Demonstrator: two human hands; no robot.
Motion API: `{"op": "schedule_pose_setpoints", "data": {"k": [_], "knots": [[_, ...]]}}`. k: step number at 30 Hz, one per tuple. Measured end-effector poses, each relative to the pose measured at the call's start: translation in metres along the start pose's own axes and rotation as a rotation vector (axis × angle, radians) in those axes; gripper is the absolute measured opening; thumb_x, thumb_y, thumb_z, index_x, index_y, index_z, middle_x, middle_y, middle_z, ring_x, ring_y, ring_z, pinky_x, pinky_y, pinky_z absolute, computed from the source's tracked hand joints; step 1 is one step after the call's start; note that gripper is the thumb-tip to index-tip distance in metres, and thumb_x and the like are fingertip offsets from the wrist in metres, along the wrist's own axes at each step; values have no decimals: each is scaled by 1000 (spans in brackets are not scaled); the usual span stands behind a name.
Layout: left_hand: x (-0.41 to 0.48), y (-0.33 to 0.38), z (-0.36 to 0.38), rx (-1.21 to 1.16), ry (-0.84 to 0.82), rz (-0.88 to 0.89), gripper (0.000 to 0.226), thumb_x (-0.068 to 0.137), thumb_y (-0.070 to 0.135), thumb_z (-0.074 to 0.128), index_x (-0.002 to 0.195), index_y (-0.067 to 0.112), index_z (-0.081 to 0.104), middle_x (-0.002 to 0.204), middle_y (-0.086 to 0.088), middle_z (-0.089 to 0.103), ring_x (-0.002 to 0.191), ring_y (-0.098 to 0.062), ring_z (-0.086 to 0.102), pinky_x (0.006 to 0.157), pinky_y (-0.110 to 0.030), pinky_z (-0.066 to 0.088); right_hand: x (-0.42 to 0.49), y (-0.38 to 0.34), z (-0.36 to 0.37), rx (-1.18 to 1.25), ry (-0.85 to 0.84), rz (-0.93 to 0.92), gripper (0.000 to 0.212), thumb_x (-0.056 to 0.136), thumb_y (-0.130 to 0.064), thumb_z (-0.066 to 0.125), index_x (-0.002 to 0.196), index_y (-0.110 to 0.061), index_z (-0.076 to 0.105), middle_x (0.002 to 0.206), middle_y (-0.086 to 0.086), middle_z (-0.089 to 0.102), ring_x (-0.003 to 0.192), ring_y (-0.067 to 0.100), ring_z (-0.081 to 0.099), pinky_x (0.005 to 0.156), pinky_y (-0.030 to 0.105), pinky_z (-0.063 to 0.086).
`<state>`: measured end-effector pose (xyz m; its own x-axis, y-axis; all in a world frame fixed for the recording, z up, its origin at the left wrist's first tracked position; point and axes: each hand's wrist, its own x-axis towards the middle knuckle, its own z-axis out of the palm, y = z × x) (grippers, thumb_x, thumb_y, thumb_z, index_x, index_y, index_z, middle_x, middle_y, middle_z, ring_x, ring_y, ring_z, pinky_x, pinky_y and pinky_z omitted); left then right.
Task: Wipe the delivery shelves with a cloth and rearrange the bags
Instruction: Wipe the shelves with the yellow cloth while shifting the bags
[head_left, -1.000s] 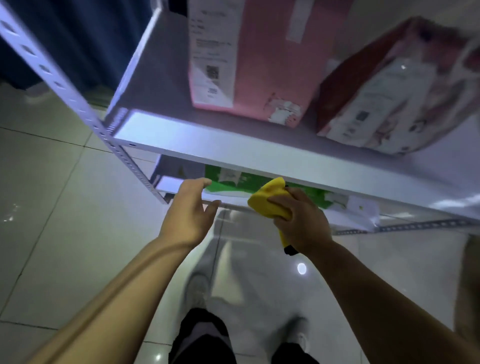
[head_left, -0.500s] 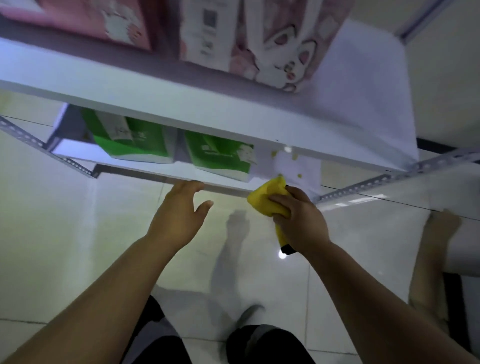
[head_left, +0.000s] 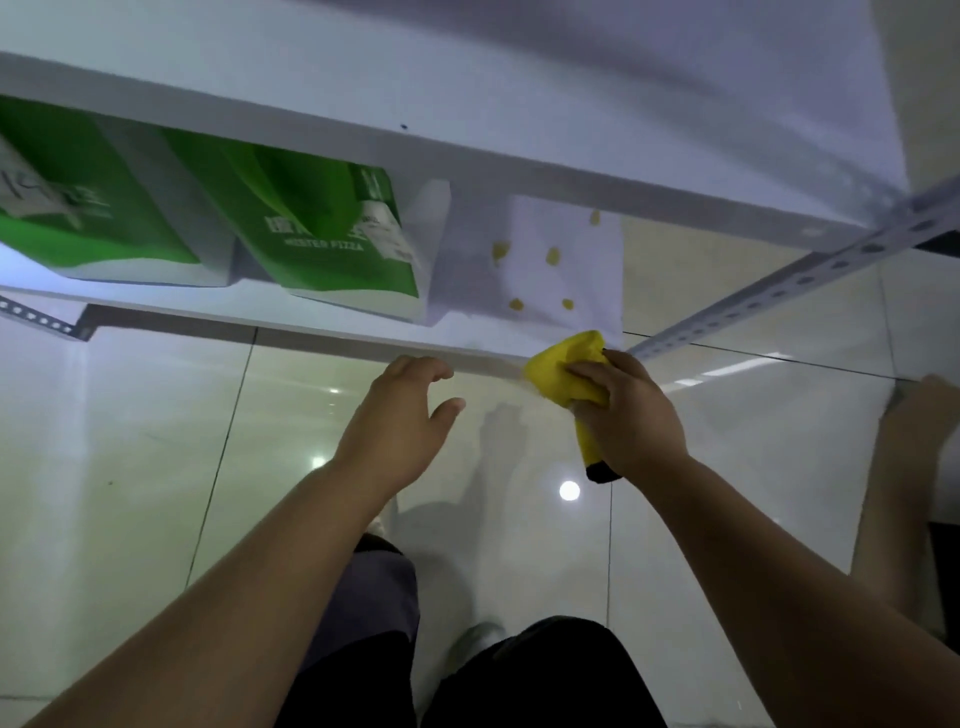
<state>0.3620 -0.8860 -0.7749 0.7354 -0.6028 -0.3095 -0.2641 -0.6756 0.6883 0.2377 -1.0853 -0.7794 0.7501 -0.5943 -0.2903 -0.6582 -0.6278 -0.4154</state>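
The right hand (head_left: 631, 415) grips a bunched yellow cloth (head_left: 563, 371) against the front edge of the lower shelf (head_left: 311, 332), right of center. The left hand (head_left: 400, 426) is open beside it, fingers loose near that edge. Green bags (head_left: 332, 228) stand on the shelf at upper left, with a spotted white bag (head_left: 566, 270) just above the cloth.

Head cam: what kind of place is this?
Likely a takeaway order pickup spot, indoors: a white rack with slotted metal rails, green pizza bags with stuck-on labels on its lower shelf, a glossy tiled floor. The right hand holds a yellow cloth at the shelf edge.
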Motion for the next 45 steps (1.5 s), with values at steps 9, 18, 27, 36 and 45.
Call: {"op": "schedule_pose_setpoints", "data": {"k": [9, 18, 27, 36, 45], "knots": [[100, -46, 79, 112, -51, 175, 35, 88, 23, 60, 122, 14, 55, 123, -3, 51, 112, -19, 50, 92, -23, 35, 94, 44, 86, 13, 125, -36, 43, 85, -22, 58, 126, -31, 53, 139, -2, 42, 113, 29, 52, 87, 40, 46], [178, -75, 111, 401, -64, 284, 37, 89, 25, 56, 123, 9, 56, 134, -6, 47, 121, -25, 45, 101, -34, 37, 176, 46, 139, -189, 241, -128, 46, 93, -43, 45, 138, -41, 34, 153, 3, 21, 120, 39, 33, 95, 47, 30], [177, -76, 112, 493, -110, 336, 28, 95, 15, 43, 110, 18, 66, 132, -4, 50, 121, -18, 45, 95, -27, 33, 163, 64, 144, -297, 169, -341, 43, 93, -45, 43, 136, -43, 38, 153, -1, 24, 125, 35, 31, 97, 45, 26], [179, -65, 109, 464, -137, 224, 27, 95, 13, 43, 114, 5, 62, 130, -7, 54, 114, -22, 52, 90, -22, 35, 201, 64, 137, -226, 199, 196, 46, 97, -41, 32, 141, -42, 19, 157, 1, 3, 136, 39, 13, 106, 53, 15], [184, -77, 115, 484, -35, 288, 38, 92, 26, 51, 126, 8, 53, 139, -6, 43, 124, -23, 42, 100, -31, 36, 176, 80, 143, -278, 198, -194, 48, 95, -45, 37, 141, -44, 25, 156, 2, 16, 137, 32, 20, 104, 48, 23]]}}
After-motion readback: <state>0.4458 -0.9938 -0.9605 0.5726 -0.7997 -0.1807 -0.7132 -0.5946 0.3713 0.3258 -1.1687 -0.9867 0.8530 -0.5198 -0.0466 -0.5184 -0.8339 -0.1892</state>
